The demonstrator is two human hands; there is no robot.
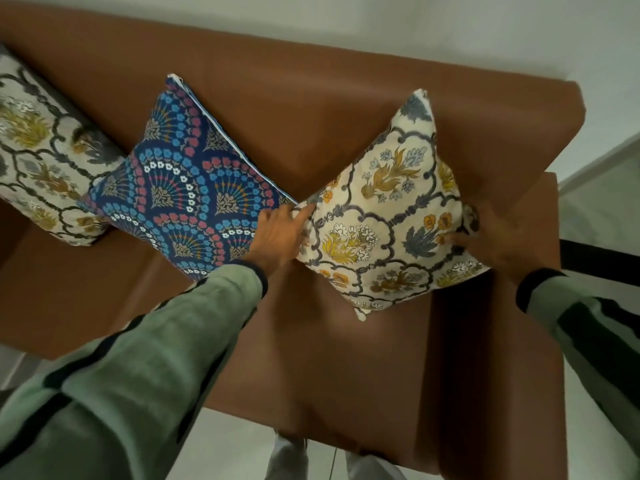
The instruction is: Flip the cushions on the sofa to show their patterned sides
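Three patterned cushions lean against the back of a brown sofa [311,358]. At the right stands a cream floral cushion [388,209], pattern facing me. My left hand [280,237] grips its left corner and my right hand [485,237] holds its right corner by the armrest. In the middle sits a blue cushion [183,181] with fan motifs, its right corner touching the cream one. A second cream floral cushion [38,157] rests at the far left, partly cut off by the frame edge.
The sofa's right armrest [498,358] runs beside my right hand. A white wall [415,29] rises behind the backrest. Pale tiled floor [595,209] shows at the right and below the seat's front edge.
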